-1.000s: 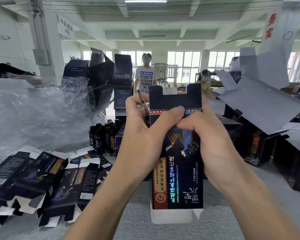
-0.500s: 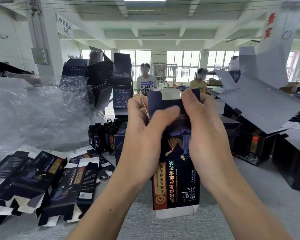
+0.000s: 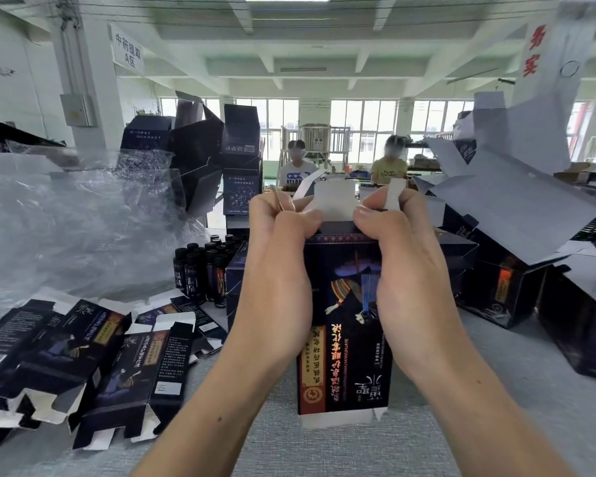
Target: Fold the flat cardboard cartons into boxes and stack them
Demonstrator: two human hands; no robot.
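1. A heap of crumpled clear plastic [image 3: 66, 218] fills the far left of the grey bench [image 3: 324, 452].
2. In front of it, flat cartons [image 3: 83, 356] lie overlapping on the bench, dark printed faces up, with white flaps showing at their near ends.
3. Just right of the plastic, dark bottles [image 3: 203, 270] with black caps stand upright in a tight cluster.
4. Behind the bottles rises a stack of folded dark boxes [image 3: 238, 160], some with lids hanging open.
5. The left hand [image 3: 276, 280] is clamped on the upper left corner of a carton [image 3: 348, 339], with its thumb curled over the top edge.
6. The carton stands upright in the middle, between the two hands and opened into a box shape, with its print upside down. White flaps [image 3: 334, 201] stick up at its top end, and more white flaps show at its lower end, low over the bench. I cannot tell whether it touches the bench.
7. The right hand [image 3: 413, 280] is clamped on the upper right corner, its thumb bent over the top edge just beside the left thumb and a narrow side flap standing between its fingers.
8. Beyond the carton, two persons face this way, one in a white shirt [image 3: 296, 170], one in yellow [image 3: 391, 170].
9. At right, open boxes [image 3: 503, 294] sit on the bench with large pale lids [image 3: 516, 208] raised and tilted.
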